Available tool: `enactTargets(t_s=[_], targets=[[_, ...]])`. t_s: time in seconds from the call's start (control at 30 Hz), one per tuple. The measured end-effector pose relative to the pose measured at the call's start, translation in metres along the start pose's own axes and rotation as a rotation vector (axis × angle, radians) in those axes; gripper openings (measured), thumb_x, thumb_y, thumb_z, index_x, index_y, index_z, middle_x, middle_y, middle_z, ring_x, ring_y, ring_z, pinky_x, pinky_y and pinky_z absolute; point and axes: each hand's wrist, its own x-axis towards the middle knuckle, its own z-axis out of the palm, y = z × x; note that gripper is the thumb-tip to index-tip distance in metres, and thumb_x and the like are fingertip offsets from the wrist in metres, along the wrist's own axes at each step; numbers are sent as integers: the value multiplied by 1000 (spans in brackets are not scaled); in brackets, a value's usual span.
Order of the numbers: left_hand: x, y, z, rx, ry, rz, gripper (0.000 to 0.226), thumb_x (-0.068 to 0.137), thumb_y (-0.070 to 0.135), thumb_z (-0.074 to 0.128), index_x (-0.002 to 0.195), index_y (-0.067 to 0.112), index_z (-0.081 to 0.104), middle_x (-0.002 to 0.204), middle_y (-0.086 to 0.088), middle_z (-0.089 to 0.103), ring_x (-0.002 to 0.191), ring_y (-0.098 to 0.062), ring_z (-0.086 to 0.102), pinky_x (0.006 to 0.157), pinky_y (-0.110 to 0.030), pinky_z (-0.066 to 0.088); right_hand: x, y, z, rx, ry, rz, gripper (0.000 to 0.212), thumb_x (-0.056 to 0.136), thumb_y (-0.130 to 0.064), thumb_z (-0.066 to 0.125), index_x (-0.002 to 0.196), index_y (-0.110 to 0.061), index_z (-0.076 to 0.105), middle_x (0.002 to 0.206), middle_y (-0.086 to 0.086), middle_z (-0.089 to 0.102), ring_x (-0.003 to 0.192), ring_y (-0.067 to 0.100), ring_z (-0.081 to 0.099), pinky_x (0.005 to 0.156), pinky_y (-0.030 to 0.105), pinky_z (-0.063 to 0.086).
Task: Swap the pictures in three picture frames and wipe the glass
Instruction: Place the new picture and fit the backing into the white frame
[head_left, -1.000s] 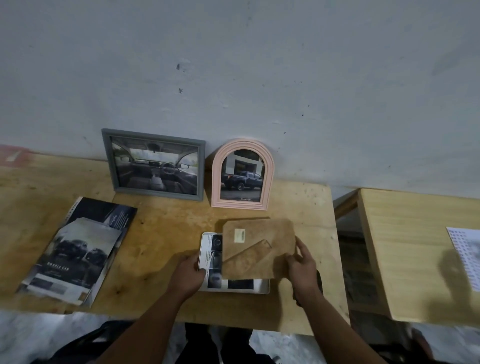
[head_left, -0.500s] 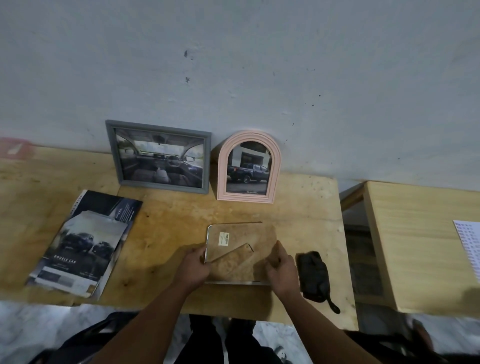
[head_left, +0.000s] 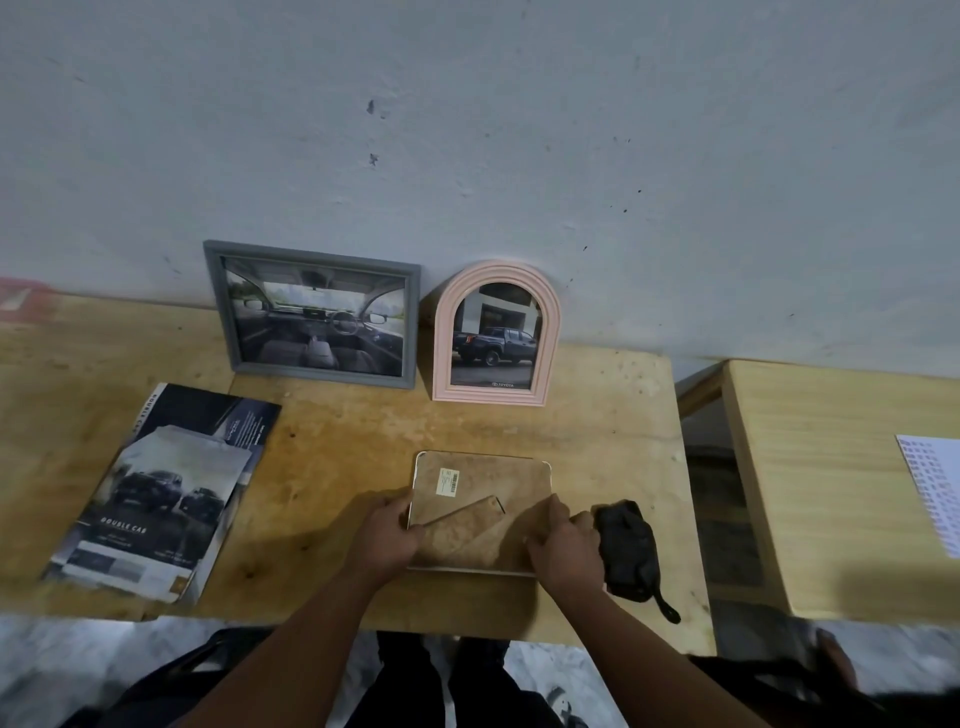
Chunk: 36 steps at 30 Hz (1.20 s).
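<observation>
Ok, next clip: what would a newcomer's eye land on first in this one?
Probably the two frames standing against the wall: a grey frame showing a car interior and, to its right, an arched pink frame with a dark pickup. Then the near table edge, where the left hand and right hand rest on a third frame lying face down, a dark cloth just right of it.

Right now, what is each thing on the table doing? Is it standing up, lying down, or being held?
Grey rectangular picture frame: upright, leaning on the wall.
Pink arched picture frame: upright against the wall, truck picture inside.
White-edged frame with brown board back: lying face down, back in place.
Left hand: gripping that frame's left edge.
Right hand: pressing on the back board.
Dark cloth: crumpled, lying beside the right hand.
Car brochures: lying flat, stacked.
</observation>
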Motion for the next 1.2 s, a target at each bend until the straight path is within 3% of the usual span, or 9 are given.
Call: enactTargets(t_s=[0.1, 0.2, 0.27, 0.33, 0.4, 0.47, 0.67, 0.87, 1.2], targets=[[3, -5, 0, 8, 16, 29, 75, 70, 36, 49, 145, 29, 58, 130, -9, 63, 119, -25, 62, 97, -35, 52, -3, -7, -6, -96, 6, -22, 78, 96, -44, 61, 159, -28, 19, 144, 14, 33, 135, 38, 38, 98, 51, 52], [-3, 2, -1, 116, 49, 100, 73, 74, 40, 58, 146, 33, 50, 136, -2, 59, 122, -25, 60, 90, -36, 53, 6, -19, -14, -205, -20, -154, 104, 88, -31, 70, 162, -27, -3, 164, 15, 9, 149, 42, 21, 110, 57, 42], [-3, 10, -3, 328, 46, 192, 96, 76, 50, 67, 160, 32, 25, 158, -3, 33, 142, -27, 38, 101, -40, 48, 15, -26, -15, -297, -119, -315, 114, 85, -33, 73, 161, -29, -12, 169, 12, -16, 156, 43, -7, 120, 62, 25], [5, 18, -6, 543, -28, 285, 125, 70, 68, 70, 164, 32, -5, 171, 2, -8, 156, -28, 6, 120, -48, 30, 22, -28, -14, -381, -216, -399, 117, 84, -46, 73, 161, -30, -14, 166, 11, -31, 153, 43, -25, 122, 66, 9], [18, 21, -8, 726, -109, 368, 139, 65, 78, 72, 161, 33, -19, 165, 1, -37, 156, -29, -20, 127, -53, 10, 25, -25, -14, -435, -251, -412, 121, 82, -56, 73, 161, -30, -15, 164, 12, -37, 150, 43, -31, 121, 69, 1], [30, 18, -9, 871, -171, 421, 150, 59, 78, 78, 159, 32, -24, 160, -4, -46, 153, -34, -32, 127, -56, 1, 27, -21, -18, -478, -253, -440, 120, 83, -59, 72, 161, -31, -14, 164, 12, -37, 151, 43, -30, 120, 71, 0], [33, 14, -4, 996, -112, 487, 153, 57, 80, 79, 162, 26, -18, 167, -14, -31, 155, -42, -20, 125, -60, 5, 32, -16, -24, -500, -205, -464, 110, 85, -48, 76, 161, -33, -2, 168, 13, -24, 154, 42, -21, 123, 65, 13], [38, 14, -3, 1039, -53, 497, 154, 48, 81, 81, 163, 29, -7, 170, -19, -18, 157, -45, -4, 124, -58, 17, 37, -17, -24, -481, -250, -489, 118, 80, -53, 79, 159, -29, -5, 166, 15, -31, 151, 42, -29, 123, 68, 6], [39, 6, 0, 1023, -39, 530, 149, 51, 83, 79, 162, 34, -8, 169, -16, -24, 158, -41, -11, 125, -55, 15, 40, -12, -17, -571, -237, -514, 123, 84, -35, 81, 158, -34, -17, 161, 17, -40, 147, 43, -36, 122, 68, -2]])
